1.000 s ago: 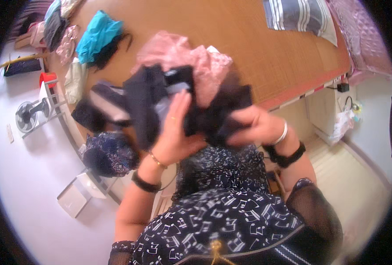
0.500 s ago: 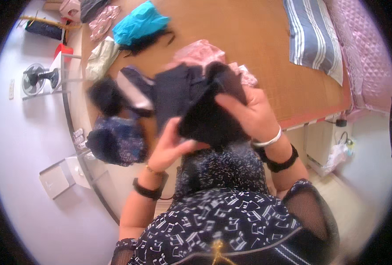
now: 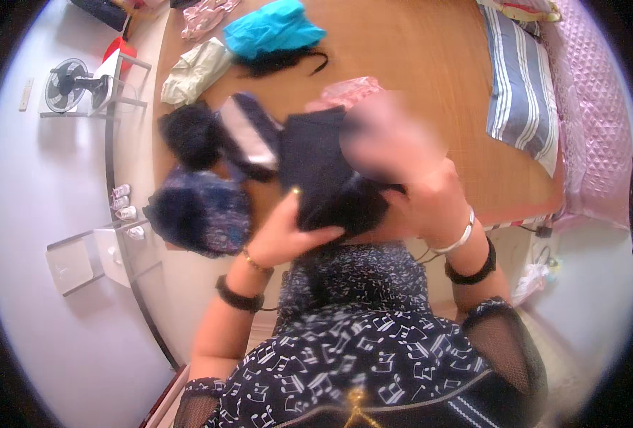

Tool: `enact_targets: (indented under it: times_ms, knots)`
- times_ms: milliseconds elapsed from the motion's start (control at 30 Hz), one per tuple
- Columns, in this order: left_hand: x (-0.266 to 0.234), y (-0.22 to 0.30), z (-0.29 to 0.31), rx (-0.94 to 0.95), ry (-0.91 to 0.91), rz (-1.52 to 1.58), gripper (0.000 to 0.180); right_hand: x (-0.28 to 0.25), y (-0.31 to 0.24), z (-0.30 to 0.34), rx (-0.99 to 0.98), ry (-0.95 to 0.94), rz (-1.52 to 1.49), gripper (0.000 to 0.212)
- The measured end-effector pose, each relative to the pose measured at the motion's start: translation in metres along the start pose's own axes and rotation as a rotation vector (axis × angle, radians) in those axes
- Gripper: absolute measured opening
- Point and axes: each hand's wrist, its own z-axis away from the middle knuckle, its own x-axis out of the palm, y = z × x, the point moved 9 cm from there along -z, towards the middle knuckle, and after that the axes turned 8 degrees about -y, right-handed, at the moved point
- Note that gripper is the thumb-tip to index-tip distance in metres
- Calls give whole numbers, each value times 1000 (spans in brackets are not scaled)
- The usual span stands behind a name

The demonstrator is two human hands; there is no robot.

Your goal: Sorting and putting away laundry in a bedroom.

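A folded black garment (image 3: 315, 153) is held up in front of my body, over the near edge of the bed-like brown surface. My left hand (image 3: 288, 232) grips its lower left side, thumb on top and fingers round the edge. At the right side of the bundle, my right hand (image 3: 434, 196) has its fingertips closed on the black cloth. A smeared patch above that hand hides part of the garment's right side. Just beyond the bundle lies a pink cloth (image 3: 348, 90), partly covered by it.
Left of the bundle lie a black and pale-pink folded piece (image 3: 249, 132), a black bundle (image 3: 190, 135) and a dark blue patterned garment (image 3: 209, 210). Farther off are cream (image 3: 197, 70) and turquoise (image 3: 274, 30) cloths. A striped pillow (image 3: 520, 93) lies right; a fan (image 3: 70, 85) stands left.
The black garment has been turned so a flatter folded face shows. My right hand has moved right and lower along its side. The whole view has shifted slightly.
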Motion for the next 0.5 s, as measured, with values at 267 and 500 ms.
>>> enact_targets:
  times_ms: [267, 500]
  knots:
    - [-21, 30, 15, 416, 299, -320, 82, 0, -85, -5, -384, -200, -438, 35]
    - [33, 23, 0, 516, -100, -687, 30, -9, -99, -25, -379, -367, -348, 30]
